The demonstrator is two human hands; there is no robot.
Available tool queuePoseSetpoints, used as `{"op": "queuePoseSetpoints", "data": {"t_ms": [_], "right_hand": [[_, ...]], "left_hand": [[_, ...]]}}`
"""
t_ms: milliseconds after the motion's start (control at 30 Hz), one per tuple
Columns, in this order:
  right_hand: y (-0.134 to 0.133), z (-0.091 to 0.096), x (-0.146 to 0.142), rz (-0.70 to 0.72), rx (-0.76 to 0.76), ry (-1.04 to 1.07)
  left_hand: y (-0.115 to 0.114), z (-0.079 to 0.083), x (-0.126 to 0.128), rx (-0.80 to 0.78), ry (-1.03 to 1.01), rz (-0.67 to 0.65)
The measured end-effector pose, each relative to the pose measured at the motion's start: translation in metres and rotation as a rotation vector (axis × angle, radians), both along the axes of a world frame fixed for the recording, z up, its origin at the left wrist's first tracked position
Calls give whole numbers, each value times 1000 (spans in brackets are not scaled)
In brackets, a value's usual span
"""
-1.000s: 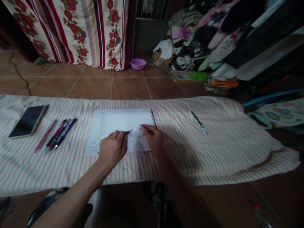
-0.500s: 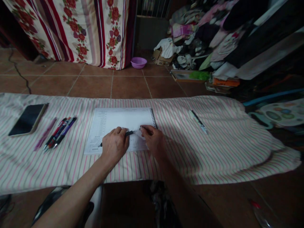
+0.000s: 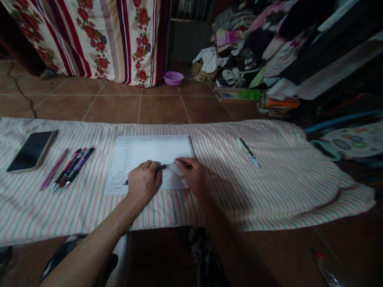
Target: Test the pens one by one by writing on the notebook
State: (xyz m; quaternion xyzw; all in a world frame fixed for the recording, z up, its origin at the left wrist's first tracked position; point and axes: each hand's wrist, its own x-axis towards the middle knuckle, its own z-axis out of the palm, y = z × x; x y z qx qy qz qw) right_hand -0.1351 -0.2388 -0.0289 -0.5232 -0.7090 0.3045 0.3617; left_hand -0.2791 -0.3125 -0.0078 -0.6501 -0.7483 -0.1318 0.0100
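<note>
A spiral notebook [image 3: 149, 153] lies open on a pink-striped cloth [image 3: 269, 179] spread over the tiled floor. My left hand [image 3: 144, 184] rests on the page, fingers closed round a dark pen [image 3: 163, 166] whose tip points right. My right hand [image 3: 193, 175] sits just to the right on the lower page, fingertips pinched at the pen's tip end. Both forearms reach in from the bottom edge.
On the cloth at left lie a dark phone [image 3: 31, 150] and several pens [image 3: 70, 172]; another pen [image 3: 247, 151] lies to the right. Behind stand a floral curtain [image 3: 98, 40], a purple bowl [image 3: 173, 78] and a heap of clothes [image 3: 263, 48].
My left hand slid slightly up the page with the pen, and its tip came to meet my right fingertips. The view shifted a little.
</note>
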Motion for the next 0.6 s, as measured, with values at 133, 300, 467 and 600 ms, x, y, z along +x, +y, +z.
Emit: {"op": "queuePoseSetpoints", "data": {"t_ms": [133,300,467,600], "right_hand": [[-1,1,1,-3,47,-18],[3,0,4,-28,27,22],[4,-2,7,-52,161,-99],[6,-9,6,-113,275,-212]], "left_hand": [[0,0,0,1,12,2],[0,0,0,-1,35,9],[0,0,1,26,49,14],[-1,-1,2,48,58,17]]}}
